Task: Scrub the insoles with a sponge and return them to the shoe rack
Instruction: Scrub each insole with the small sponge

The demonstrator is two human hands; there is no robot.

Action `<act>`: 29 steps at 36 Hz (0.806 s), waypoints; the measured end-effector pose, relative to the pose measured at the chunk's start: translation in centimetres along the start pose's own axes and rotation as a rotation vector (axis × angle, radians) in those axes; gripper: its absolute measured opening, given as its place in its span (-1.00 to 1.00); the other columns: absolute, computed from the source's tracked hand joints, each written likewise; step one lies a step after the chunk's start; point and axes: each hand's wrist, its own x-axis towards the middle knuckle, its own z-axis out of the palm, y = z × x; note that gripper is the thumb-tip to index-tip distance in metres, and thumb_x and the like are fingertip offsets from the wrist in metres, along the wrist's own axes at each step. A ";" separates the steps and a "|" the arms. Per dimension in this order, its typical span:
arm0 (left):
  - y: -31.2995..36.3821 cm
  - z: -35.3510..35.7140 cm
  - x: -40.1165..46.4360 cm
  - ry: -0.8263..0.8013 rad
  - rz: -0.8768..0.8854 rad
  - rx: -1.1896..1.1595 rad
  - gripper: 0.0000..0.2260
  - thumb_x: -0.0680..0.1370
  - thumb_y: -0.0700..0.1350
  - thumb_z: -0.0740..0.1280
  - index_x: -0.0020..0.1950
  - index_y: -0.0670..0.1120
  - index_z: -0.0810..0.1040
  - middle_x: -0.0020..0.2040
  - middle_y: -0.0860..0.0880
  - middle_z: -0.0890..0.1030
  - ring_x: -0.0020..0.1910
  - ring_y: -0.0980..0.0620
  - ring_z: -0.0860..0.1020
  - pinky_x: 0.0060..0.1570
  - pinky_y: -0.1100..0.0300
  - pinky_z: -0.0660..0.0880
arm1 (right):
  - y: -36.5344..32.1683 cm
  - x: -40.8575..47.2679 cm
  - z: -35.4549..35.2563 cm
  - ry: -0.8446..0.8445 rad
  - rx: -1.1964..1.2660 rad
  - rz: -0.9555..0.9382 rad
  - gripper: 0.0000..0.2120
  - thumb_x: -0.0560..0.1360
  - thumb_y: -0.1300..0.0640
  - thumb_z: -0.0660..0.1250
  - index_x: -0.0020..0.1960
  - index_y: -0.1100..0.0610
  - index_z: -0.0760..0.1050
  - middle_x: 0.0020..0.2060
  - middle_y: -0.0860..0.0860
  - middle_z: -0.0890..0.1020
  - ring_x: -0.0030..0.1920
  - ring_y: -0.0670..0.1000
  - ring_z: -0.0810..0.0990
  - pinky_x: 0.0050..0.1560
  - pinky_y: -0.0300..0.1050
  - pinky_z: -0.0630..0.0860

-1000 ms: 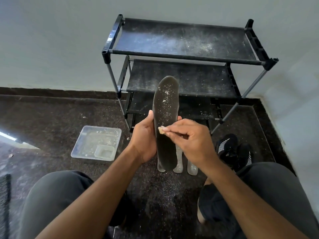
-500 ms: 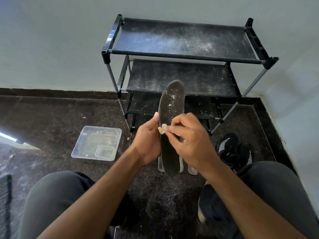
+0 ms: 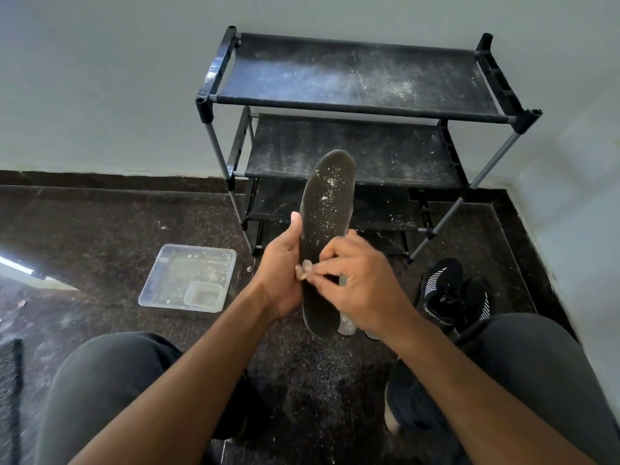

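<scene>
The left hand point(image 3: 283, 280) grips a long dark insole speckled with white flecks point(image 3: 323, 229) along its left edge near the middle, thumb lying straight up the edge and the fingers wrapped behind, out of sight. The insole stands nearly upright, toe end up and leaning slightly right, heel end down above the floor. The right hand point(image 3: 364, 286) pinches a small pale scrap of sponge point(image 3: 303, 270) between thumb and curled fingertips and presses it against the face of the insole at its left edge, just beside the left palm. Behind the heel of the held insole, two pale translucent insoles point(image 3: 347, 325) lie on the dark speckled stone floor point(image 3: 100, 229), mostly hidden by the hands. Left of the hands a square clear plastic tray point(image 3: 161, 280) sits on the floor with a smaller clear tub point(image 3: 204, 294) in its near right corner. To the right, near the right knee, a pair of black knit sneakers with white stripes point(image 3: 449, 295) rests on the floor. Beyond the hands stands a black three-tier shoe rack with grey metal poles point(image 3: 362, 75), set against the pale wall point(image 3: 100, 78); its fabric shelves are dusted with white powder. White specks also scatter the floor between the person's dark-trousered knees point(image 3: 107, 380).
</scene>
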 end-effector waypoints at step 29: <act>0.5 0.4 -0.2 0.069 0.083 0.009 -0.39 0.73 0.22 -0.05 0.46 -0.18 0.50 0.34 -0.27 0.60 0.32 -0.19 0.58 0.33 -0.12 0.47 | 2.1 0.4 -2.6 0.179 0.093 0.139 -0.87 0.47 0.20 0.55 0.02 0.15 0.74 -0.12 -0.07 0.71 -0.11 -0.13 0.67 -0.07 -0.26 0.58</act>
